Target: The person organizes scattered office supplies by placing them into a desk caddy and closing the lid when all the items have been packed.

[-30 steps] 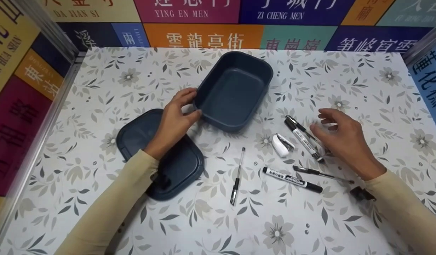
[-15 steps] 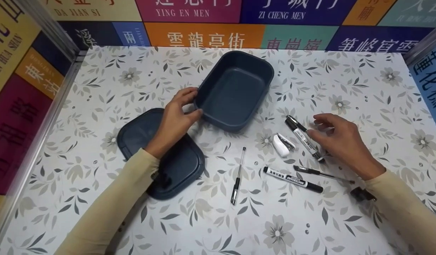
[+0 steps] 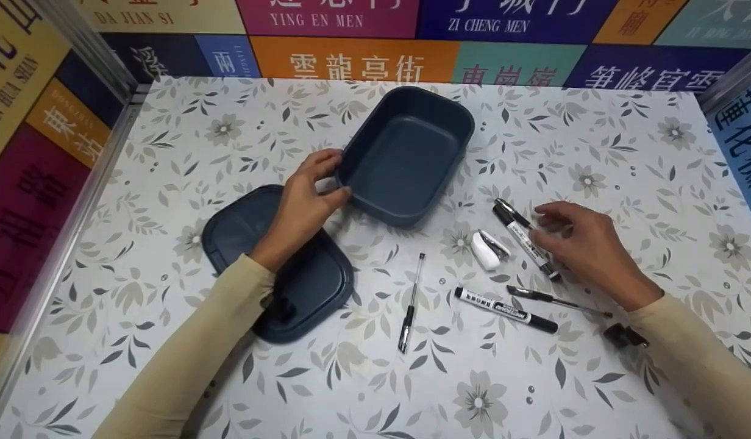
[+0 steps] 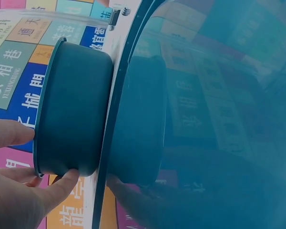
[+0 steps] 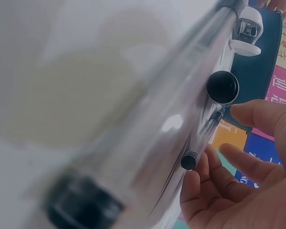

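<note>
The left hand (image 3: pixel 308 195) holds the near-left corner of an open dark blue box (image 3: pixel 406 213), thumb and fingers against its outer walls. In the left wrist view, the thumb touches the box's wall (image 4: pixel 76 109). The right hand (image 3: pixel 589 244) hovers over a gel pen (image 3: pixel 514 213) with thumb and fingers apart. That pen lies alongside a whiteboard marker (image 3: pixel 525 241), partly hidden by the hand. In the right wrist view, the fingers are close to the gel pen's end (image 5: pixel 189 160); contact is hard to tell.
Beneath the left forearm lies the dark blue lid (image 3: pixel 314 286). A white mini stapler (image 3: pixel 487 251), a second whiteboard marker (image 3: pixel 506 310), and two more gel pens, one central (image 3: pixel 411 305) and one near the right wrist (image 3: pixel 555 299), lie on the flowered tabletop (image 3: pixel 473 378).
The right hand has come slightly down and left towards the gel pen beside the marker, its fingers drawing a little closer to it. The left hand and box keep their places.
</note>
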Demonstrator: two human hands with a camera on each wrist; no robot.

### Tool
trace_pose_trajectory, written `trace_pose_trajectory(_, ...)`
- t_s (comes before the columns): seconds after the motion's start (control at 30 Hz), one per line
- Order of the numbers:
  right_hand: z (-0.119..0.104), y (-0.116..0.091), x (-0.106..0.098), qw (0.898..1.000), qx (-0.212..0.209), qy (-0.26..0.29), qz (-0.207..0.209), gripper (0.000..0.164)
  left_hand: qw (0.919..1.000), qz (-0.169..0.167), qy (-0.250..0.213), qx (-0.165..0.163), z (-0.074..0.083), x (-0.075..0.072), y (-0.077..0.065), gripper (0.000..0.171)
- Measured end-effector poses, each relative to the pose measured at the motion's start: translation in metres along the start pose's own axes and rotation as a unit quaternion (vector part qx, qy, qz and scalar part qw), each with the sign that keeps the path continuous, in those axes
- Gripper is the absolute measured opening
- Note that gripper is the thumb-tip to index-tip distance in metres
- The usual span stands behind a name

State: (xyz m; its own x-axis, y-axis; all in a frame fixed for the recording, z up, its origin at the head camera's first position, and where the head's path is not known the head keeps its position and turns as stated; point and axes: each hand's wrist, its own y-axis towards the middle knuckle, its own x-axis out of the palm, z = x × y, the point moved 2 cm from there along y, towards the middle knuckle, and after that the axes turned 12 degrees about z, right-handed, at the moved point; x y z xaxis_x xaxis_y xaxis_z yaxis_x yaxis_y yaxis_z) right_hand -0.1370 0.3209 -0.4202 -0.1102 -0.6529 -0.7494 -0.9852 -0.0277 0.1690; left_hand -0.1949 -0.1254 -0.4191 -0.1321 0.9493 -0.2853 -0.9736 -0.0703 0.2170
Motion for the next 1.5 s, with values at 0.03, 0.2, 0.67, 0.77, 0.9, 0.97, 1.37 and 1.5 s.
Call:
trace_pose_trajectory(0.03, 0.0002, 0.0002, 0.0001, 1.000, 0.000, 0.000, -0.001, 0.046, 1.0000, 0.000, 0.000, 0.001, -0.0002, 0.0000, 0.0001, 0.059)
trace_pose_trajectory(0.2, 0.0016, 0.0017, 0.0013, 1.000, -0.003, -0.003, -0.006, 0.043, 0.9999, 0.003, -0.010, -0.001, 0.0003, 0.0002, -0.0004, 0.059)
trace_pose_trajectory(0.67, 0.0026, 0.0030, 0.0030, 1.000, 0.014, -0.005, -0.014, 0.030, 0.9994, 0.004, -0.029, -0.016, -0.0020, 0.0014, 0.0003, 0.060)
trace_pose_trajectory(0.77, 0.0026, 0.0029, 0.0033, 1.000, 0.012, -0.005, -0.015, 0.026, 0.9993, 0.002, -0.033, -0.016, -0.0021, 0.0015, -0.0004, 0.061)
trace_pose_trajectory(0.9, 0.0030, 0.0030, 0.0040, 1.000, 0.002, -0.003, -0.012, 0.022, 0.9993, 0.001, -0.034, -0.012, -0.0022, 0.0014, -0.0011, 0.061)
trace_pose_trajectory(0.97, 0.0033, 0.0034, 0.0044, 1.000, -0.002, -0.003, -0.009, 0.021, 0.9993, 0.003, -0.036, -0.010, -0.0025, 0.0015, -0.0009, 0.061)
trace_pose_trajectory(1.37, 0.0037, 0.0050, 0.0048, 1.000, 0.012, -0.015, -0.018, 0.013, 0.9993, 0.019, -0.033, -0.006, -0.0024, 0.0012, -0.0008, 0.057)
trace_pose_trajectory(1.5, 0.0040, 0.0047, 0.0049, 1.000, 0.012, -0.015, -0.014, 0.011, 0.9992, 0.019, -0.034, -0.003, -0.0023, 0.0017, -0.0009, 0.057)
